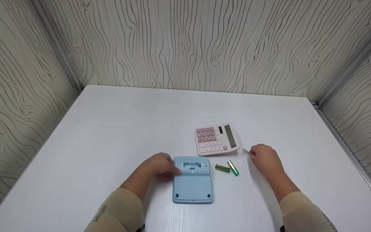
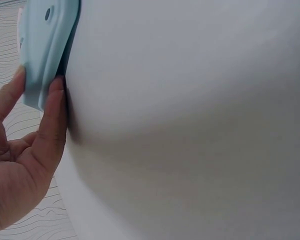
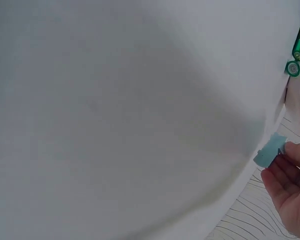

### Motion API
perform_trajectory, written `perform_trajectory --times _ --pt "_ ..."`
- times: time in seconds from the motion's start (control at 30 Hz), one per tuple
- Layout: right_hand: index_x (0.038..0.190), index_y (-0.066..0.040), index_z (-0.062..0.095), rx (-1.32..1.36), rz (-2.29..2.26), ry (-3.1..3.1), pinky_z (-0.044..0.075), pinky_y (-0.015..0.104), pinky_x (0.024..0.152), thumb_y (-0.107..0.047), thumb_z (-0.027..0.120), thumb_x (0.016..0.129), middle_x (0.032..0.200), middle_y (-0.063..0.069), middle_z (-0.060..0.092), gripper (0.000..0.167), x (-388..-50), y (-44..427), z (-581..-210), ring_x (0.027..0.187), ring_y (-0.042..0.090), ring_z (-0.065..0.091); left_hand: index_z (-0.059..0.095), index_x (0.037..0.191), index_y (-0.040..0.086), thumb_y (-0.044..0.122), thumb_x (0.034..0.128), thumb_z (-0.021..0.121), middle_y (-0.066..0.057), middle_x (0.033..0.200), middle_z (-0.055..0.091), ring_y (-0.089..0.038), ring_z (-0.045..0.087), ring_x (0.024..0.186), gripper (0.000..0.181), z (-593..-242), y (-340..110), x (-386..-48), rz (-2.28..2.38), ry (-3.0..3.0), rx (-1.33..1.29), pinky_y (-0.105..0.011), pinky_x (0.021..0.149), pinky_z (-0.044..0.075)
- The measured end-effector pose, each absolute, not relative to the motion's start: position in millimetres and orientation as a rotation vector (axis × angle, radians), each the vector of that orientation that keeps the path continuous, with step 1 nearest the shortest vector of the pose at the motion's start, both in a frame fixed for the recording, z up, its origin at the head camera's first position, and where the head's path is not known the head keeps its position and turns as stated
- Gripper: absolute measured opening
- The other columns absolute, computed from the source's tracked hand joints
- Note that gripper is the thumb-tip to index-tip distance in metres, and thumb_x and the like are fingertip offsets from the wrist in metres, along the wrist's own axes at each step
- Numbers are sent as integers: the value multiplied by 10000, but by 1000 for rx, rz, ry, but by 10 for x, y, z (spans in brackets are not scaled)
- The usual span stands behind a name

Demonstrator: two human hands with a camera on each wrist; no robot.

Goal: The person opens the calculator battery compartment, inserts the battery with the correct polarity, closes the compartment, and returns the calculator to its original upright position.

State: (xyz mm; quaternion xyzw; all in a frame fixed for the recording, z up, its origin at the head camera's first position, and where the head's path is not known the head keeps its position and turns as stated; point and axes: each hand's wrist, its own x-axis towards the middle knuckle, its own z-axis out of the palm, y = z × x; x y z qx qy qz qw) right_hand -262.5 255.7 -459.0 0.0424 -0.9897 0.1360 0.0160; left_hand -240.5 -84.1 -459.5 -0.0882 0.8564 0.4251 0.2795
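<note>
A light blue calculator (image 1: 192,185) lies back side up on the table, its small battery compartment (image 1: 192,165) uncovered near the top. My left hand (image 1: 161,166) grips its left edge, thumb on the back and fingers at the side, as the left wrist view shows on the calculator's edge (image 2: 45,45). To the right, my right hand (image 1: 267,159) pinches a small light blue battery cover (image 3: 270,151) between thumb and fingers, held apart from the calculator. Two green and gold batteries, one lying sideways (image 1: 222,168) and one slanted (image 1: 233,168), rest between the calculator and that hand.
Just beyond the batteries lies a pink calculator (image 1: 209,149), keys up and turned sideways. The white table (image 1: 124,119) is bordered by wood-patterned panels (image 1: 179,45) at the back and both sides.
</note>
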Motion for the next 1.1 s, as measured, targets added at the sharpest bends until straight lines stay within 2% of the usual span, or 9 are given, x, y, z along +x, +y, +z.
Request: perform_trajectory --times 0.37,0.77,0.93,1.1 --pt "819 -41 657 149 349 -3176 479 328 617 -64 646 817 737 38 552 25 -2596 2427 -4646 655 166 500 571 904 27 224 686 795 -97 755 624 -194 609 645 370 -4585 -850 -2405 1139 2302 -221 -290 595 513" --pt "852 -22 629 191 272 -3173 488 348 644 -69 671 796 733 39 534 84 -2579 2398 -4683 653 159 506 564 935 32 226 670 807 -103 772 623 -204 613 656 408 -4576 -831 -2406 1162 2280 -266 -295 599 514" --pt "902 -27 633 186 289 -3186 496 362 682 -100 680 797 773 45 546 136 -2569 2400 -4658 702 174 536 567 921 35 227 669 807 -102 765 622 -203 613 655 397 -4577 -834 -2404 1159 2286 -257 -296 601 516" --pt "981 -24 633 162 318 -3212 486 418 758 -111 673 807 878 89 582 199 -2573 2384 -4588 816 240 572 564 920 35 218 688 795 -92 751 633 -193 621 644 375 -4584 -846 -2410 1166 2280 -228 -289 595 517"
